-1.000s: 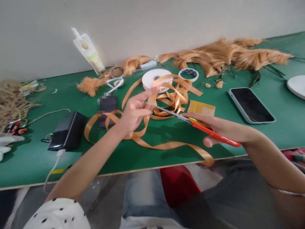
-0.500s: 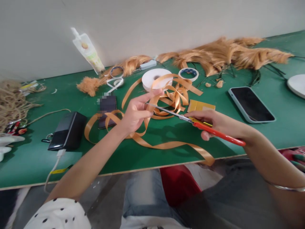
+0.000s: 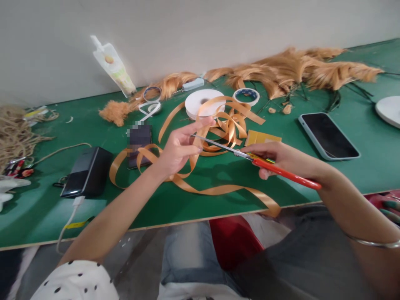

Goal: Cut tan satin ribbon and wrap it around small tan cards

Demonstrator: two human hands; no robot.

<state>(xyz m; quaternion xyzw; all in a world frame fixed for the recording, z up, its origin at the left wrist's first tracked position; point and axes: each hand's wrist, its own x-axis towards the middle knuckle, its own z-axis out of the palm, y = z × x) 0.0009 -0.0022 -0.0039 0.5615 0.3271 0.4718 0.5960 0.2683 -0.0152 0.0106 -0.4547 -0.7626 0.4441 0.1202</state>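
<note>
My left hand (image 3: 178, 152) pinches a length of shiny orange ribbon (image 3: 215, 191) between thumb and fingers, above the middle of the green table. Loops of this ribbon hang below the hand and trail to the front edge. My right hand (image 3: 286, 160) is wrapped round red-handled scissors (image 3: 283, 171), whose metal blades point left. Their tips lie across the ribbon at my left fingers; whether the blades are parted there I cannot tell. Behind the hands, a white spool (image 3: 204, 103) stands beside a tangle of the same ribbon.
Orange fibre bundles (image 3: 278, 71) with dark stems line the wall. A phone (image 3: 329, 135) lies at right, near a white disc (image 3: 390, 110). Tape rolls (image 3: 246, 96), a yellow card (image 3: 262, 137), a black box (image 3: 87, 171) with a cable and tangled twine (image 3: 18, 135) are also on the table (image 3: 175, 208).
My right fingers have drawn in slightly at the scissor handles. The left hand keeps its pinch on the ribbon, and the view has shifted a little.
</note>
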